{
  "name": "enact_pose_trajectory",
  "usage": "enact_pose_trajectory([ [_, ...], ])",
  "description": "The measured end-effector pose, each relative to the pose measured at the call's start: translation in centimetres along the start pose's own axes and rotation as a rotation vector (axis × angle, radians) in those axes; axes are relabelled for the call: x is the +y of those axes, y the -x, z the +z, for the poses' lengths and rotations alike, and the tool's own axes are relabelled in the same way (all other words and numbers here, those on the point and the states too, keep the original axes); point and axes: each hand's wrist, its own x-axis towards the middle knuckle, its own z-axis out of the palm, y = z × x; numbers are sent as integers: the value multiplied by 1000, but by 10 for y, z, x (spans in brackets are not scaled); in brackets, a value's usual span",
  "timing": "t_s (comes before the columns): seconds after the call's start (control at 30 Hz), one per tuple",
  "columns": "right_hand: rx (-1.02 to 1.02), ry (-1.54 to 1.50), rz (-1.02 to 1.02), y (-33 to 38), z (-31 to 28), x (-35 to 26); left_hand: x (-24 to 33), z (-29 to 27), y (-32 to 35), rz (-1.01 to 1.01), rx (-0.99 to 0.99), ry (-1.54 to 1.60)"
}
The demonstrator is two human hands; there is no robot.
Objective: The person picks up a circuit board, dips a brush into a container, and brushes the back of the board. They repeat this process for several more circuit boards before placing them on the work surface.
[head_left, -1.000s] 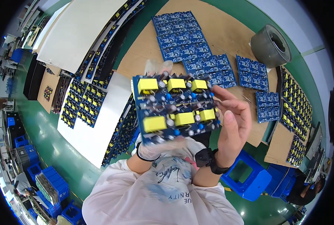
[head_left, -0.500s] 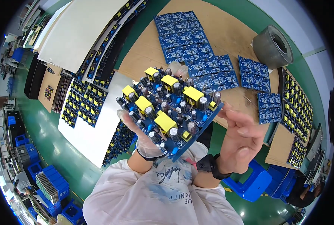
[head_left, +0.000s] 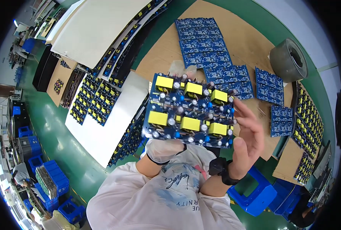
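Circuit board is now facing you straighter than before, seemingly easier to view; your left hand is gripping it, your right hand spreading loosely beside.

dark lettering stands on the white shirt.

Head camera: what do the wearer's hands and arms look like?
Left hand: translucent glove, black band at the wrist. Right hand: ungloved, with a blocky black wrist device on a black strap. White sleeves; both forearms partly uncovered.
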Motion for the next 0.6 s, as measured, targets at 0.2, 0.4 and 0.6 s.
enact_pose_trajectory([
  [0.2,32,213,-62,-5,2,3,-2,0,9,-57,108,-230],
  [0.4,-177,471,-214,-10,26,23,-5,18,0,104,184,-327],
  [0.6,182,289,29,4,22,36,8,14,-18,437,31,-943],
])
